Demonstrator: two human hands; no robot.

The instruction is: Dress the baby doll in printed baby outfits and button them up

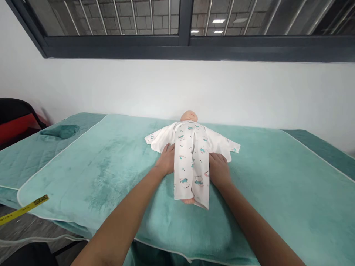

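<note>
A baby doll (189,115) lies on its back on a green bed cover, its head toward the wall. It wears a white long-sleeved top (164,136) with the sleeves spread out. White trousers (183,162) with small teal prints lie over its body and legs, and a foot (188,201) shows at one cuff. My left hand (166,161) grips the left side of the trousers near the hip, its thumb hidden. On the opposite side my right hand (219,169) has its fingers curled at the trousers' edge, partly covered by the cloth.
The green cover (111,162) spreads over the bed. A quilted teal pillow-like piece (59,132) lies at the left. Beyond it is a black and red bag (16,122). A yellow strip (24,209) juts in at lower left. A white wall and a barred window stand behind.
</note>
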